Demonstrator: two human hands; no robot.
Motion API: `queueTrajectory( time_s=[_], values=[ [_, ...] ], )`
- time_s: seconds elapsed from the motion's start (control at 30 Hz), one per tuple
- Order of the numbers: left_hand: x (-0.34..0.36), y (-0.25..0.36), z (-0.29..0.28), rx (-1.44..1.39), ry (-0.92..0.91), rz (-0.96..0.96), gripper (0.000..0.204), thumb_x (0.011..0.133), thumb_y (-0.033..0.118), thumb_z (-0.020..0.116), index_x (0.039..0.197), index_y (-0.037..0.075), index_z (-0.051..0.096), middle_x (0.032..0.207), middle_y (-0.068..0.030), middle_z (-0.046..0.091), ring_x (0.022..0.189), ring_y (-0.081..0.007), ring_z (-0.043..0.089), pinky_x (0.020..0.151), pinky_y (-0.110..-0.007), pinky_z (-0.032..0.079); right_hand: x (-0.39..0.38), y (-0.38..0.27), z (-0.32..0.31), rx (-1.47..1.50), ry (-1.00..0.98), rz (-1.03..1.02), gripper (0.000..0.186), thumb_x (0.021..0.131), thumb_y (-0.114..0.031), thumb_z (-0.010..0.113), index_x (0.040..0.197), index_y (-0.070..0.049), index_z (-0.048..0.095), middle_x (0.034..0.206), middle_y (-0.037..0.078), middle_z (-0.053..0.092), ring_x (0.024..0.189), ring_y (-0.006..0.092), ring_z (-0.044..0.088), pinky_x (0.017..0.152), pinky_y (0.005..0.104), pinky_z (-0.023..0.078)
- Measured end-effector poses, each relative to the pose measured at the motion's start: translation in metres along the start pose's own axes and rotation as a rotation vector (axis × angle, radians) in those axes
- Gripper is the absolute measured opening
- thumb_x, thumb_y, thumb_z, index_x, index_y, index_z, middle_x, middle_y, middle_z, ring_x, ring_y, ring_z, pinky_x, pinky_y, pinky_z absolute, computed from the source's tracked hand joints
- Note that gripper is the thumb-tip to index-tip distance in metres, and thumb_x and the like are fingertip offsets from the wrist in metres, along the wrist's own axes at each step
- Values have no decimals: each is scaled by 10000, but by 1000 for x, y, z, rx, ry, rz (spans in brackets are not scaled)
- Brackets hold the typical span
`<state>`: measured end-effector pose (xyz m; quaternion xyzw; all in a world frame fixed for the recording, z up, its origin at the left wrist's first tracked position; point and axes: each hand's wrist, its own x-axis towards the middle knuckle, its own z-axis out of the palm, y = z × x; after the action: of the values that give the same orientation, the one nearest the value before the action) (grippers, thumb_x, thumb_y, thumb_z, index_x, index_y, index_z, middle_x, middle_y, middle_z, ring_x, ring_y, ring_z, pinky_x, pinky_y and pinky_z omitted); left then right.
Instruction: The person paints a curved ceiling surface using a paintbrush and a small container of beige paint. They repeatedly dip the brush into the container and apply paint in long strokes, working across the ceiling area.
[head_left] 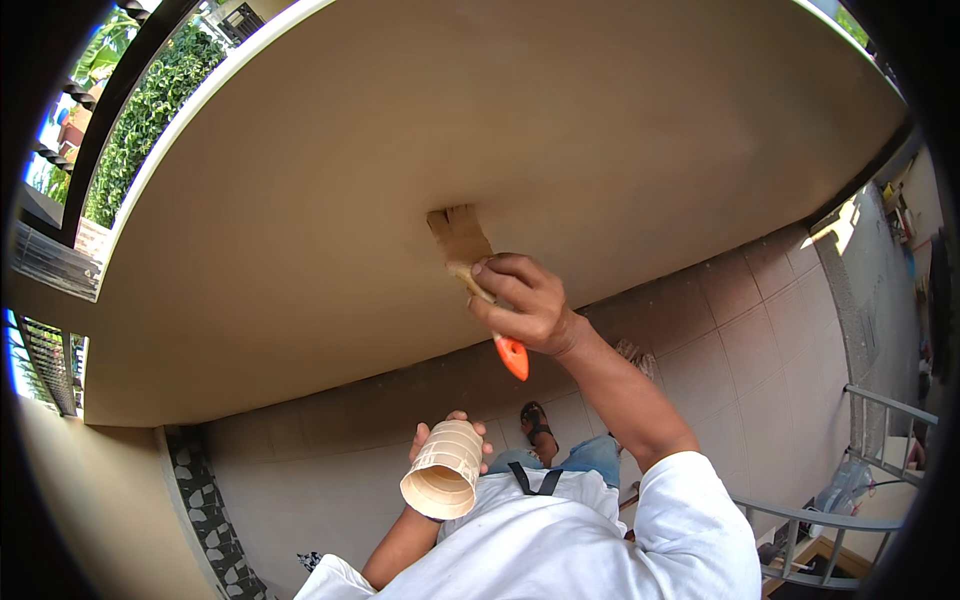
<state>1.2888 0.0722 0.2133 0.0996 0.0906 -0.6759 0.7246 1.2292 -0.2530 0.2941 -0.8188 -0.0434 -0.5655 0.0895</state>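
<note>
My right hand (532,306) is closed round the handle of a flat paintbrush (462,236). The brush has an orange handle end, and its beige-coated bristles are pressed against a tan wall (640,150). Lower down, in front of my body, my left hand (420,438) wraps a cream-coloured ribbed cup (446,452). The cup is tilted with its mouth facing me, and its inner wall looks coated in cream. How much paint lies in it, I cannot tell. Most of my left palm is hidden behind the cup.
Pale floor tiles (750,350) run along the wall's foot, and my sandalled foot (538,428) stands there. A grey metal ladder (830,520) is at the lower right. Dark railings (95,130) and green plants (165,105) show at the upper left.
</note>
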Motion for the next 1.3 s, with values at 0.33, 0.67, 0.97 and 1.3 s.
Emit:
queueTrajectory(
  time_s=[0.33, 0.67, 0.97, 1.3],
  values=[
    [-15, 5, 10, 24, 37, -14, 621, 1072, 563, 612, 1441, 69, 547, 1359, -261, 558, 1229, -464, 603, 934, -578, 651, -15, 134, -147, -276, 838, 482, 160, 896, 60, 836, 951, -64, 752, 1023, 95, 741, 936, 178, 728, 789, 320, 629],
    [-5, 0, 28, 128, 133, -44, 632, 1053, 634, 601, 1413, 116, 566, 1323, -209, 566, 1179, -418, 604, 862, -548, 646, 4, 2, 12, 60, 322, 220, 258, 701, -31, 794, 945, -114, 780, 1100, 106, 744, 972, 256, 720, 796, 354, 611],
    [5, -22, 27, 139, 174, -71, 638, 1051, 637, 604, 1419, 117, 562, 1332, -205, 564, 1179, -412, 598, 871, -539, 642, -19, 161, -171, -284, 685, 485, 135, 860, 32, 850, 924, -68, 786, 1002, 53, 760, 876, 170, 759, 746, 306, 629],
    [28, -48, 24, 122, 140, -80, 634, 1052, 645, 596, 1422, 131, 567, 1344, -200, 570, 1186, -410, 589, 889, -534, 628, 13, 82, -62, -312, 495, 230, 312, 649, -76, 823, 949, -146, 783, 1085, 102, 735, 979, 281, 729, 771, 354, 629]
  ],
)
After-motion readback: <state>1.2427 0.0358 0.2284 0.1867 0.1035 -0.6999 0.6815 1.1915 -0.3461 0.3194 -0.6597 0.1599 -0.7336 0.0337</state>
